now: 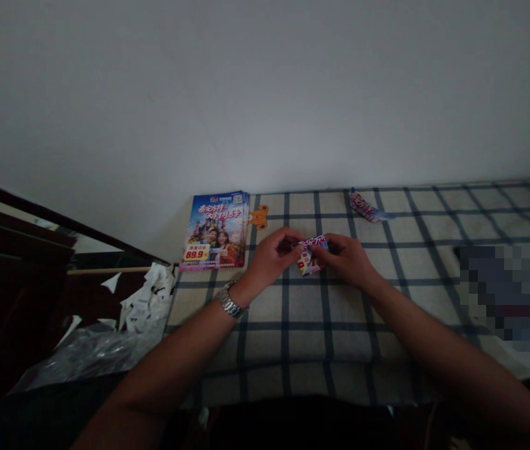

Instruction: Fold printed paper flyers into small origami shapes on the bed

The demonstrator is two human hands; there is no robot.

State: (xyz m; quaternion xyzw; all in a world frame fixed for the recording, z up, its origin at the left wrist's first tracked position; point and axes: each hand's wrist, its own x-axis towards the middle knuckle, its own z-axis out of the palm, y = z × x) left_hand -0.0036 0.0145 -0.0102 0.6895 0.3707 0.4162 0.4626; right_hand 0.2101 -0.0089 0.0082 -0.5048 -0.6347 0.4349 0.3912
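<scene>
My left hand (272, 255) and my right hand (347, 256) meet over the checked cloth (321, 312), both pinching a small folded piece of colourful printed paper (310, 255). The fingers of each hand are closed on its edges. A metal watch (230, 302) sits on my left wrist. A stack of colourful flyers (215, 230) lies to the left of my hands, by the wall. Another folded piece of printed paper (365, 207) lies further back on the cloth, to the right.
A small orange bear-shaped thing (259, 217) lies next to the flyers. White paper scraps (145, 300) and a clear plastic bag (91, 353) sit left of the cloth, beside dark wooden furniture (16, 275). A blurred dark patch (511, 294) is at right.
</scene>
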